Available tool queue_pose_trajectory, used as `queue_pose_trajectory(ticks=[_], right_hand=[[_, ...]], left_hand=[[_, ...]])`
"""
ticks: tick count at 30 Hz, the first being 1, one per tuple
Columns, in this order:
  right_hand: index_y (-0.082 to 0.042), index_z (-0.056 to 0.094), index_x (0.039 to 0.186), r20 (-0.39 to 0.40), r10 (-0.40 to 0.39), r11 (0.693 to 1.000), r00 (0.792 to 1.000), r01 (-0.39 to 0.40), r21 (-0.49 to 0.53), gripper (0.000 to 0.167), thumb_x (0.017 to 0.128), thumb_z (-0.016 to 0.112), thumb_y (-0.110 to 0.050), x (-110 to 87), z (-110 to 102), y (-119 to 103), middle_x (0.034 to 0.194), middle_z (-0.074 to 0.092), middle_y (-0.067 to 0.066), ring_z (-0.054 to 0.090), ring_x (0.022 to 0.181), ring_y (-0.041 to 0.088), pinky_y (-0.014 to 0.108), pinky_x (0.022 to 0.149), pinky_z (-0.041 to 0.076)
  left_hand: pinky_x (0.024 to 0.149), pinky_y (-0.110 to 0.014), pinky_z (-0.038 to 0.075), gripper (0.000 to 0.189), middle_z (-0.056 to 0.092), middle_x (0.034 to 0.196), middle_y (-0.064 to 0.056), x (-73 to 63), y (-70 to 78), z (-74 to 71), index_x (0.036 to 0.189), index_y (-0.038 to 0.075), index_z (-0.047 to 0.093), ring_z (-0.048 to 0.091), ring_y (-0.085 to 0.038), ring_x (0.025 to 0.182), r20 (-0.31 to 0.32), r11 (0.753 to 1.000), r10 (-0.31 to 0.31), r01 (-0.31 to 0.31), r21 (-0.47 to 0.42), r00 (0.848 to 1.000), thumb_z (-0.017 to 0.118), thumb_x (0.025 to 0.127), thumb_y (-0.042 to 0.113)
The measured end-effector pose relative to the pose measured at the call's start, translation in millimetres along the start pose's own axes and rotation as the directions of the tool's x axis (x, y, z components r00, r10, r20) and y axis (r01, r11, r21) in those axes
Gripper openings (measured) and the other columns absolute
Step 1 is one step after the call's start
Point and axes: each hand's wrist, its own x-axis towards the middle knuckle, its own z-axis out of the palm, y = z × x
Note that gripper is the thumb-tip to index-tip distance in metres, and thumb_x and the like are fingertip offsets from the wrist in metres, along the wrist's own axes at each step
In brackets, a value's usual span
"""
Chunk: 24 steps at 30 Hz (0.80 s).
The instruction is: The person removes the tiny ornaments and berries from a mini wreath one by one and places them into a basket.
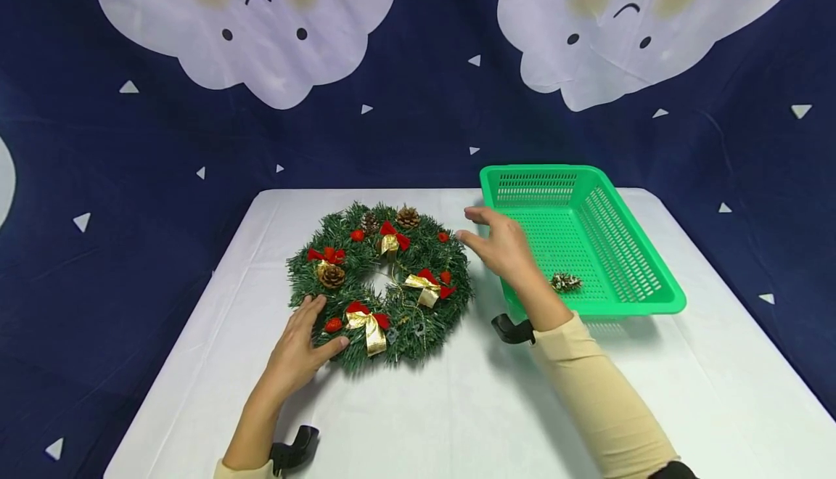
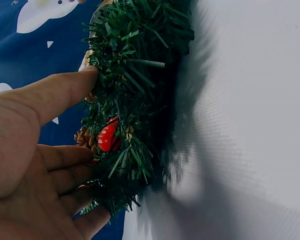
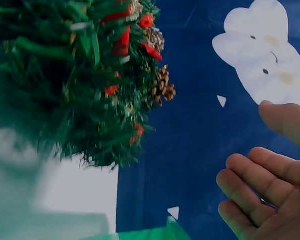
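Observation:
A green Christmas wreath (image 1: 427, 334) lies on the table, decorated with gold and red bows (image 1: 369, 326), brown pine cones (image 1: 332, 276) and red berry-like ornaments (image 1: 333, 325). My left hand (image 1: 297, 352) is at its lower left edge, thumb and fingers spread and touching the greenery; the left wrist view shows the fingertips (image 2: 97, 215) against the needles. To the right of the wreath, my right hand (image 1: 503, 247) is raised between it and the basket. Its thumb and fingers are apart with nothing between them, as the right wrist view also shows.
A green plastic basket (image 1: 653, 268) stands at the right of the table, holding a frosted pine cone (image 1: 565, 282) near its front wall. A white cloth (image 1: 418, 428) covers the table. Behind hangs a dark blue backdrop (image 1: 418, 130) with clouds and triangles.

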Motion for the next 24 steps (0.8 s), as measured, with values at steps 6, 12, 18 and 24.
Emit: queue_pose_trajectory(ticks=[6, 12, 18, 24], right_hand=[[-0.018, 0.052, 0.134, 0.011, -0.019, 1.000, 1.000, 0.019, 0.012, 0.051, 0.088, 0.064, -0.037, 5.0, 11.1, -8.7, 0.135, 0.057, 0.007, 0.051, 0.126, 0.031, 0.051, 0.101, 0.043], [-0.018, 0.052, 0.134, 0.006, -0.031, 0.999, 0.999, 0.031, 0.011, 0.051, 0.089, 0.064, -0.039, 16.5, 21.6, -18.1, 0.135, 0.058, 0.007, 0.053, 0.123, 0.030, 0.050, 0.099, 0.044], [-0.017, 0.052, 0.134, 0.024, -0.021, 1.000, 0.999, 0.020, 0.023, 0.052, 0.088, 0.064, -0.038, 27.9, 29.2, -25.7, 0.135, 0.058, 0.005, 0.053, 0.124, 0.029, 0.047, 0.101, 0.044], [-0.015, 0.050, 0.136, 0.049, -0.012, 0.999, 0.999, 0.010, 0.052, 0.054, 0.089, 0.064, -0.038, 37.2, 37.9, -27.9, 0.136, 0.057, 0.006, 0.053, 0.125, 0.029, 0.045, 0.101, 0.045]], left_hand=[[0.110, -0.066, 0.018, 0.086, 0.017, 0.157, -0.019, 0.2, 0.0, -0.2, 0.150, 0.007, 0.025, 0.010, -0.040, 0.146, 0.002, 1.000, 0.000, 0.000, 0.004, 1.000, 0.071, 0.083, 0.037], [0.110, -0.066, 0.019, 0.086, 0.017, 0.157, -0.019, 0.2, -0.6, 0.6, 0.150, 0.007, 0.025, 0.011, -0.040, 0.146, 0.003, 1.000, -0.006, 0.006, 0.008, 1.000, 0.071, 0.083, 0.036], [0.110, -0.066, 0.019, 0.086, 0.018, 0.157, -0.019, 0.3, -1.7, 1.7, 0.150, 0.007, 0.025, 0.011, -0.039, 0.146, -0.002, 1.000, -0.005, 0.005, 0.008, 1.000, 0.071, 0.083, 0.036], [0.110, -0.066, 0.019, 0.087, 0.018, 0.157, -0.019, 0.7, -2.1, 1.5, 0.150, 0.007, 0.025, 0.010, -0.039, 0.146, -0.002, 1.000, -0.003, 0.003, 0.000, 1.000, 0.071, 0.083, 0.037]])
